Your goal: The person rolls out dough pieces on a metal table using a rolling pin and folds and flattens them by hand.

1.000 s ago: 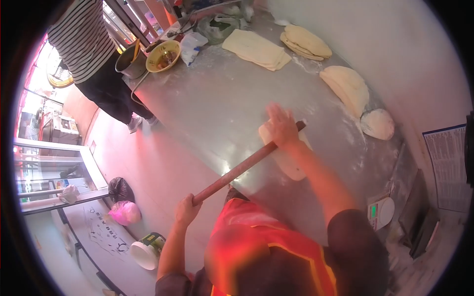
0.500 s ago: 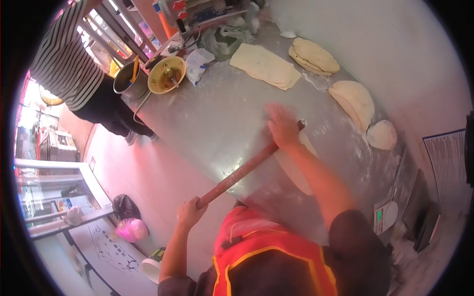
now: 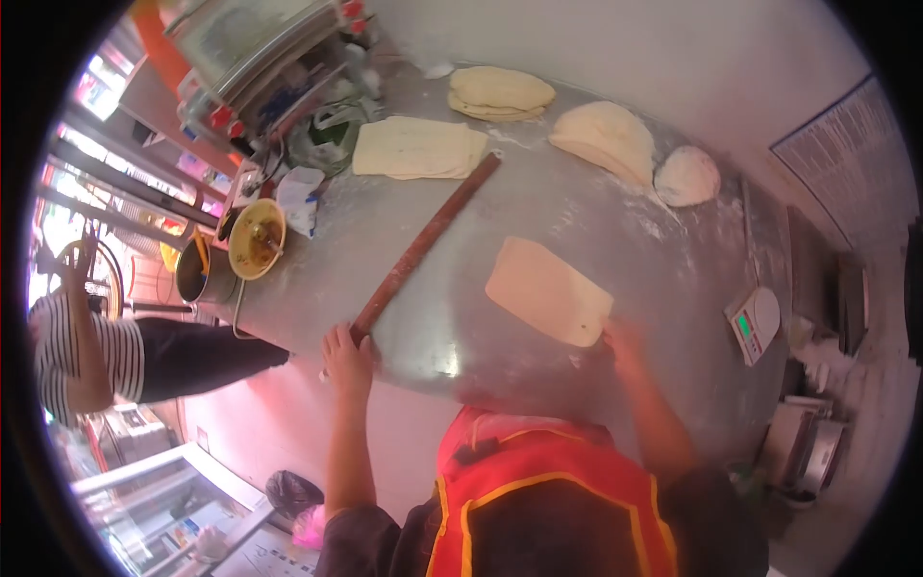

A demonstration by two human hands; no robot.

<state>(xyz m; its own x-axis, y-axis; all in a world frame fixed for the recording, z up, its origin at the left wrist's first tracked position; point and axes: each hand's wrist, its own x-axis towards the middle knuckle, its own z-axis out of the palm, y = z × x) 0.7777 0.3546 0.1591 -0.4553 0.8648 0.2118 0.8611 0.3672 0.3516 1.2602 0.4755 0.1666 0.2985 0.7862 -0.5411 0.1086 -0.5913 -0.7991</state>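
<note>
My left hand [image 3: 348, 360] is closed round the near end of a long wooden rolling pin [image 3: 428, 245]. The pin slants across the steel worktop, its far end beside a stack of folded dough sheets [image 3: 413, 149]. A flat oblong dough sheet [image 3: 548, 291] lies to the right of the pin. At that sheet's lower right corner is my right hand [image 3: 627, 348], touching or very near the edge. Motion smears its fingers, so whether they pinch the dough cannot be made out.
Along the wall lie layered dough rounds [image 3: 500, 91], a folded dough piece [image 3: 604, 139] and a dough ball [image 3: 688, 176]. A kitchen scale [image 3: 755, 325] is at right. At left stand a yellow bowl [image 3: 258, 238] and a metal pot [image 3: 204, 269]; a person in stripes [image 3: 115, 356] is beyond.
My right hand has left the rolling pin and moved down to the dough sheet's corner. The pin now lies left of the sheet, my left hand still on it. The view has turned.
</note>
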